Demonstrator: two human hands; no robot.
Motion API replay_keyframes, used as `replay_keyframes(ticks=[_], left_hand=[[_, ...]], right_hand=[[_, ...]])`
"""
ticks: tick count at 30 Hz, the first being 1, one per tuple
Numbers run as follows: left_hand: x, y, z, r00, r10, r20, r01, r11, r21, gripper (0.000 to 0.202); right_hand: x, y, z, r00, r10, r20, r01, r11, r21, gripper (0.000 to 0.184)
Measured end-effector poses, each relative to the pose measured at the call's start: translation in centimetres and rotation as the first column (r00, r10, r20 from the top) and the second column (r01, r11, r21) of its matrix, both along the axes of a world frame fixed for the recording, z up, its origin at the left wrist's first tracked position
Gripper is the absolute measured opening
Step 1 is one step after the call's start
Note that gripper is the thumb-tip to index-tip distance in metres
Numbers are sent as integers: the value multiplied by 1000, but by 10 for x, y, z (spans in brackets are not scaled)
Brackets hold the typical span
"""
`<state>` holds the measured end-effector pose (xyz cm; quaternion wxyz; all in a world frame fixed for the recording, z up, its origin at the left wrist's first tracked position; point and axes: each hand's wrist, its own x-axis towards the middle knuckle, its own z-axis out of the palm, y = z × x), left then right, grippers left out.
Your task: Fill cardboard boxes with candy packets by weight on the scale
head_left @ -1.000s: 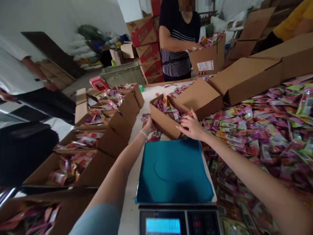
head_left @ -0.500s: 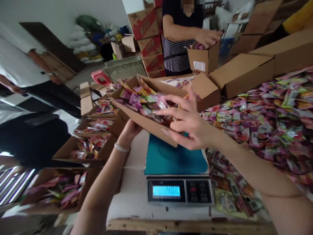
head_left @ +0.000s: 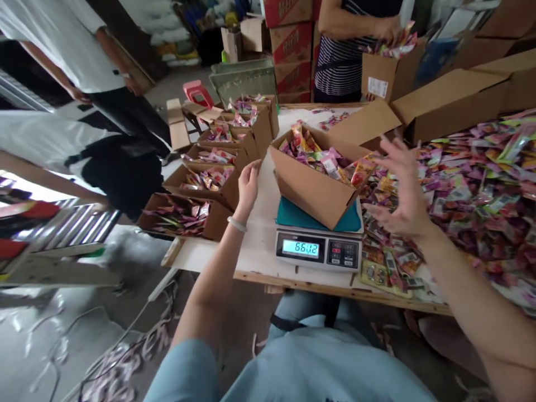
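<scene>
A cardboard box [head_left: 312, 192] full of small colourful wrapped packets [head_left: 330, 162] sits tilted and skewed on the teal top [head_left: 288, 212] of a digital scale [head_left: 318, 251]. The scale's display is lit with digits. My left hand [head_left: 249, 187] is just left of the box, apart from it, loosely curled with nothing in it. To the right of the box my right hand [head_left: 404, 192] is raised above the packets, fingers spread and holding nothing.
Several filled boxes [head_left: 209, 178] line the table's left side. A large heap of packets [head_left: 477, 206] covers the right, with long cartons [head_left: 452, 103] behind it. Across the table a person [head_left: 355, 33] handles packets in another box [head_left: 381, 75]. Other people stand at left.
Both hands have let go of the filled box, which now rests on the scale. My left hand moved out to its left, my right to its right. The display reading rose.
</scene>
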<state>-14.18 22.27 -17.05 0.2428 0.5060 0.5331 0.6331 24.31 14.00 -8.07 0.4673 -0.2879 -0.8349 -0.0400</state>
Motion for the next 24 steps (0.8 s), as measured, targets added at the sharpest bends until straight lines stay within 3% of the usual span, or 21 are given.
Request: replay_keyframes(ticks=[4, 8, 12, 15, 20, 24], left_hand=[[-14, -40, 5, 998, 41, 36, -39, 998, -57, 35], [-13, -51, 13, 998, 36, 44, -32, 995, -92, 36], [-4, -46, 24, 998, 22, 55, -19, 998, -60, 42], [3, -42, 36, 997, -4, 75, 7, 999, -33, 49], [17, -37, 63, 996, -72, 45, 70, 996, 53, 37], [24, -33, 70, 995, -77, 56, 74, 996, 59, 33]], right_hand=[[31, -4, -17, 992, -34, -125, 28, 999, -45, 61], [45, 11, -17, 973, 20, -230, -29, 999, -37, 56], [47, 22, 10, 959, 106, -263, -108, 994, 4, 54], [43, 26, 37, 966, 51, -253, -58, 998, -24, 57], [22, 38, 81, 976, 7, -217, -35, 992, -122, 58], [8, 44, 98, 975, -14, -221, -21, 988, -155, 60]])
